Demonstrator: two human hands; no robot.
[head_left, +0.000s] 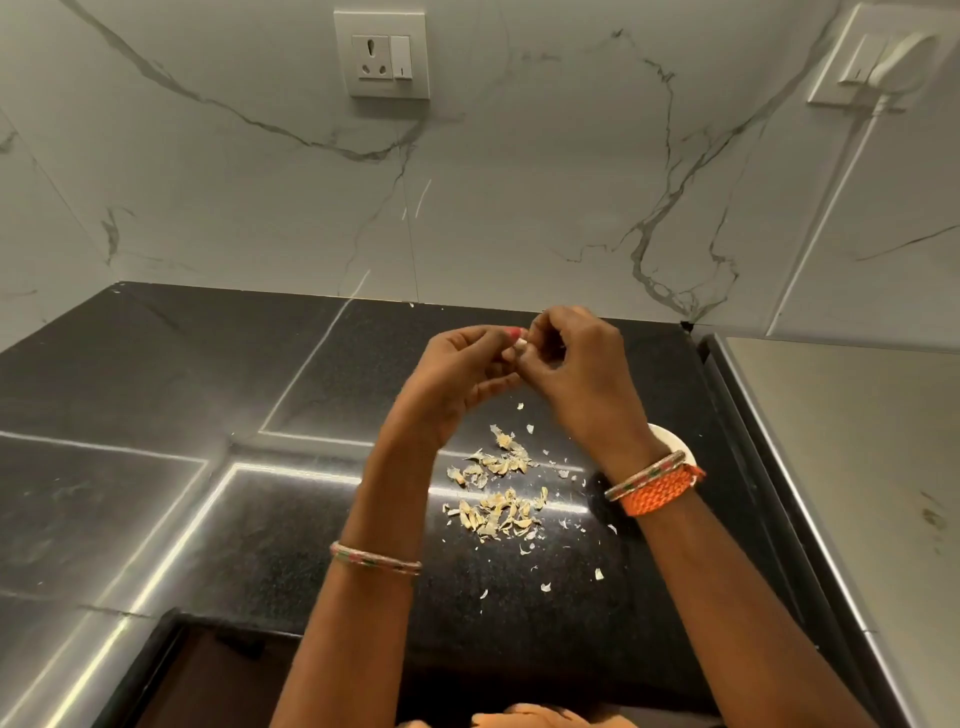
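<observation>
Pale clove (520, 343) between left hand (464, 375) and right hand (574, 364) (papery skins (498, 491) below)

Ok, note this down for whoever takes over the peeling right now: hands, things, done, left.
Left hand pinches a small white clove above the countertop.
Right hand pinches the same clove, apparently picking at its skin.
Peels lie in a loose pile on the countertop below the hands.
White bowl sits mostly hidden behind the right wrist; contents unseen.
Done: a pile's worth of skin is off.
Left: finish this clove, probably clear the peels.
</observation>
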